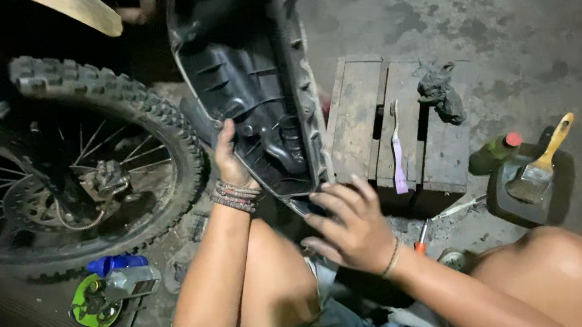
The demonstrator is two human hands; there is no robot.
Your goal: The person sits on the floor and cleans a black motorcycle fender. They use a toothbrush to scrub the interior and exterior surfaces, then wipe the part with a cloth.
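black plastic panel (pixel 248 75) stands on edge at frame center-top, underside facing the cam. left hand (pixel 231 162) grips its lower left rim, prob. to steady it. right hand (pixel 350 225), fingers spread wide, hovers by the bottom corner, holding nothing. knobby wheel (pixel 60 164) at left, wooden crate (pixel 397 129) at right.

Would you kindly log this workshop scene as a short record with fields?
Setting: stained concrete floor
Left hand: grips the edge of a black plastic motorcycle panel, held upright
Right hand: open, fingers spread, at the panel's lower corner
Left of panel: knobby motorcycle wheel
Right of panel: wooden pallet block with purple toothbrush and dirty rag
Far right: paintbrush on black container
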